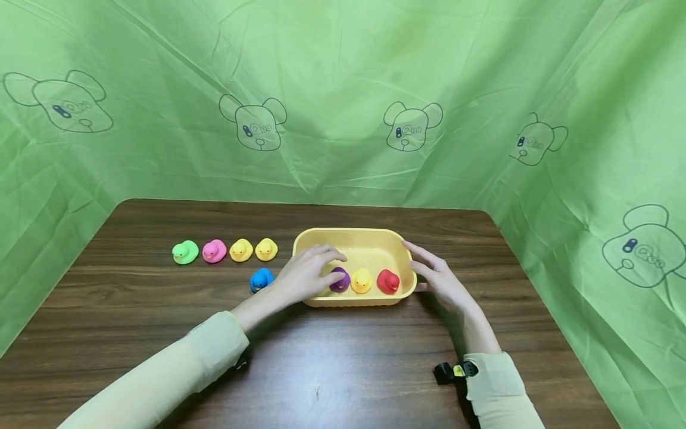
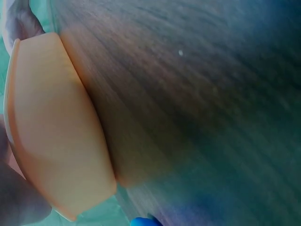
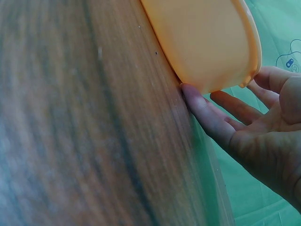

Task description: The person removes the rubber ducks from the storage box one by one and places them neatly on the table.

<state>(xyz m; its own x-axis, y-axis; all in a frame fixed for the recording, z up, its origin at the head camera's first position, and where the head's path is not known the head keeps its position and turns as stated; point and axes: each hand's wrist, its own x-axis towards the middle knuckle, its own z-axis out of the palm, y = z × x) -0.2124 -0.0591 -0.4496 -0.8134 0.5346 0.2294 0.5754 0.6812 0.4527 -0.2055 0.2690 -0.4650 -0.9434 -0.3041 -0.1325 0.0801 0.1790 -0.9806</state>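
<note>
A yellow plastic tub (image 1: 370,302) stands on the table. Inside, along its near side, sit a purple rubber duck (image 1: 340,282), a yellow rubber duck (image 1: 361,281) and a red rubber duck (image 1: 388,282). My left hand (image 1: 311,271) reaches over the tub's left end, thumb and fingers spread apart, the thumb overlapping the purple duck. In the left wrist view the tub's outer wall (image 2: 56,122) hides the ducks inside. With fairly straight fingers, my right hand (image 1: 442,280) rests against the tub's right end; the right wrist view shows its fingertips (image 3: 193,94) at the tub's lower edge.
Left of the tub, a green duck (image 1: 185,252), a pink duck (image 1: 214,251) and two yellow ducks (image 1: 241,250) stand in a row. A blue duck (image 1: 261,279) sits nearer, beside my left forearm. Green cloth (image 1: 332,71) hangs around the wooden table (image 1: 343,369).
</note>
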